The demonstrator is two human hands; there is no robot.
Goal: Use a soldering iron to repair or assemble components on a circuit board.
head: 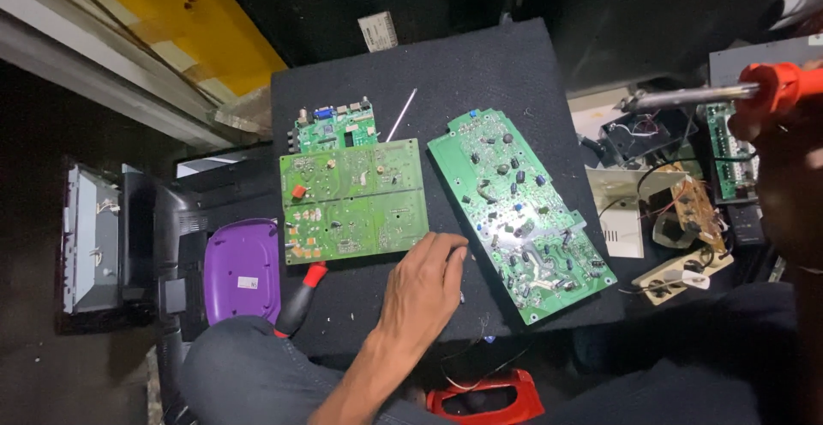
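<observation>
A small pale rectangular label [377,31] lies at the far edge of the black tabletop [480,65], just past the mat's top border; its print is too small to make out. A little white sticker [248,283] sits on the purple plastic case [243,271] left of the mat, near its lower edge.

My left hand [423,284] rests on the mat, palm down, fingers loosely spread, gripping nothing; its fingertips lie in the gap between the square green board [353,200] and the long green board [519,211], which lies tilted to the right. A smaller green board [336,127] with connectors sits above the square one, touching its top edge. A thin metal rod [400,115] lies slantwise between the boards.

My right hand [771,125], at the right frame edge, is closed around the orange handle of a soldering iron [729,91], tip pointing left over a clutter of wires and a brown board [696,206].

A red-and-black screwdriver handle [302,296] lies just below the square board. A red object [486,395] sits by my knee.
</observation>
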